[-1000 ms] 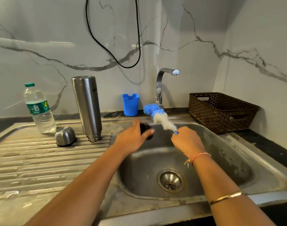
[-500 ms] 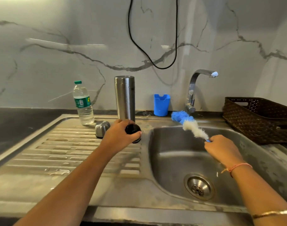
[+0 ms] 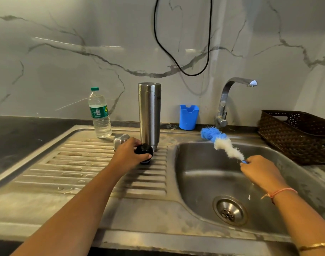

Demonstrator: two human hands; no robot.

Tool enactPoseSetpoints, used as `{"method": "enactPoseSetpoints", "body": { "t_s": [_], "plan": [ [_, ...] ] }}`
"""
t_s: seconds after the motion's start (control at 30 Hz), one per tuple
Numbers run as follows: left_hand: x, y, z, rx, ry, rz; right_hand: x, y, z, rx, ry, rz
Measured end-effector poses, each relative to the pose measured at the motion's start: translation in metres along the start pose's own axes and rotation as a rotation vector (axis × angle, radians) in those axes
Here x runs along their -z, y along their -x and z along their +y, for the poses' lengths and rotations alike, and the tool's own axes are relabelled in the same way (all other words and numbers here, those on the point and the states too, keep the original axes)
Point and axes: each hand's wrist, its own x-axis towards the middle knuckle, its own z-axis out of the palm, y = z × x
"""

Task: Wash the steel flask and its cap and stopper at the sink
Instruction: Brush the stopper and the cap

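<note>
The left hand [image 3: 129, 154] reaches over the ribbed drainboard [image 3: 75, 169] with its fingers curled round the black stopper [image 3: 144, 151], holding it on the ribs just in front of the steel flask [image 3: 149, 115], close to its foot; whether the two touch cannot be told. The right hand [image 3: 257, 169], well to the right of the flask and over the sink bowl [image 3: 204, 182], grips the blue handle of a bottle brush [image 3: 222, 143], whose white and blue bristles slant up and back toward the flask's side of the bowl. The flask stands on end at the back of the drainboard, near the bowl's rim. The steel cap [image 3: 120, 140] lies just to the left of the flask, partly hidden behind the left hand. Farther left of the flask stands a clear water bottle [image 3: 100, 113] with a green lid. To the flask's right, against the marble wall, sits a blue holder [image 3: 188, 117], then the tap [image 3: 230, 100], its spout turned away from the flask, and beyond that a dark woven basket [image 3: 296, 137]. A black cable [image 3: 176, 61] hangs in a loop on the wall above and to the right of the flask. A thread band circles the right wrist.
</note>
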Motion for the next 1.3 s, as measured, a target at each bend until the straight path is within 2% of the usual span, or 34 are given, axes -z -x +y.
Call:
{"method": "enactPoseSetpoints", "body": {
  "t_s": [0.53, 0.63, 0.73, 0.83, 0.93, 1.03, 1.2, 1.3],
  "plan": [
    [-0.002, 0.006, 0.001, 0.000, 0.067, -0.088, -0.001, 0.006, -0.003, -0.005, 0.014, -0.001],
    [0.005, 0.008, 0.006, -0.010, 0.084, 0.030, 0.000, 0.006, -0.004, 0.002, 0.004, 0.003],
    [0.014, 0.003, 0.004, -0.038, 0.055, 0.280, 0.004, 0.008, -0.006, 0.031, -0.032, 0.043],
    [0.020, -0.004, -0.008, 0.045, -0.014, 0.397, 0.012, 0.007, -0.013, 0.069, -0.057, 0.126],
    [0.019, -0.009, -0.018, 0.112, -0.053, 0.353, 0.023, -0.001, -0.026, 0.132, -0.032, 0.225],
    [0.016, -0.015, -0.027, 0.106, -0.080, 0.287, 0.041, -0.014, -0.050, 0.203, 0.064, 0.280],
    [0.011, -0.023, -0.039, 0.117, -0.086, 0.171, 0.066, -0.055, -0.095, 0.335, 0.291, 0.287],
    [0.009, -0.024, -0.040, 0.098, -0.097, 0.151, 0.076, -0.071, -0.118, 0.362, 0.523, 0.273]
  ]
}}
